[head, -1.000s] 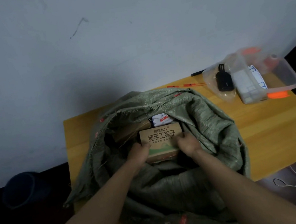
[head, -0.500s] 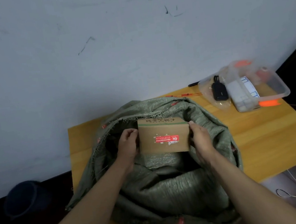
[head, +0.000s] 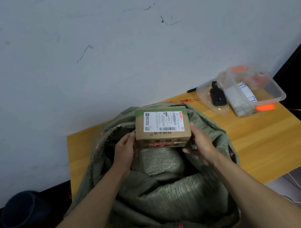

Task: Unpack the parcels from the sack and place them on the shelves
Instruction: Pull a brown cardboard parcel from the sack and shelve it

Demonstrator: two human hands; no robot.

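While the box (head: pixel 162 127) is up over the mouth of the sack (head: pixel 170 193), the left hand (head: pixel 125 152) and right hand (head: pixel 199 143) clamp its two short ends, fingers curled round the edges. Looks like stiff brown cardboard with square corners, green strip on the far side and a white shipping label on top, so probably light and not slippery, and holding it by the ends seems fine. Sack is floppy woven green stuff slumped on the yellow wooden table (head: pixel 267 134); no shelves visible from here
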